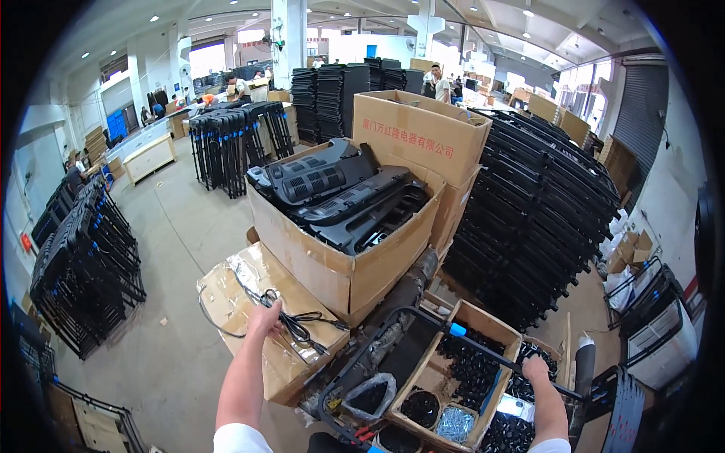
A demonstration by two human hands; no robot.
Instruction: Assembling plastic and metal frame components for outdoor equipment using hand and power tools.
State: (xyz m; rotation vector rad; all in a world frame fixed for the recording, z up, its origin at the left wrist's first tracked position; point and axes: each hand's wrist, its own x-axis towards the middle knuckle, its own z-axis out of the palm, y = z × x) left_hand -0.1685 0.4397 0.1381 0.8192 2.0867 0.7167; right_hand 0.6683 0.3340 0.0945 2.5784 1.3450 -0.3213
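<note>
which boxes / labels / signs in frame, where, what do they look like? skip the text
Large open brown cardboard box: centre, full of long black plastic parts.
Closed brown cardboard carton with red print: behind it, stacked on another carton.
Flat taped brown carton: lower left, black cable bundle on top, left hand on the cable.
Shallow open cardboard tray: lower right, small black parts inside, beside right hand.

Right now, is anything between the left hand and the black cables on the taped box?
Nothing visible. The left hand is already on the black cables, which lie loose on top of the taped box. The right hand is apart, on the black frame.
</note>
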